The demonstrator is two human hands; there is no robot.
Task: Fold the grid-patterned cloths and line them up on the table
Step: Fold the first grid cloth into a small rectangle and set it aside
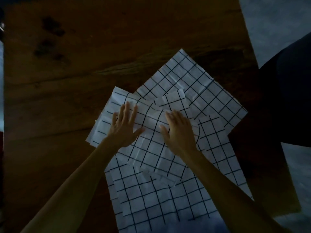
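Several white cloths with a black grid lie overlapping on the brown wooden table (67, 98). One spreads at the back right (202, 84), another near the front edge (159, 199). On top in the middle lies a rumpled cloth (151, 143), partly folded over. My left hand (123, 126) presses flat on its left part, fingers spread. My right hand (178, 132) rests flat on its middle, fingers together. Neither hand grips the fabric. A smaller folded piece (175, 100) lies just beyond my right hand.
The table's right edge runs diagonally past the cloths, with grey floor (277, 22) beyond it. A dark shape (286, 98) stands at the right edge of the table. Bare wood stretches to the left and back. The scene is dim.
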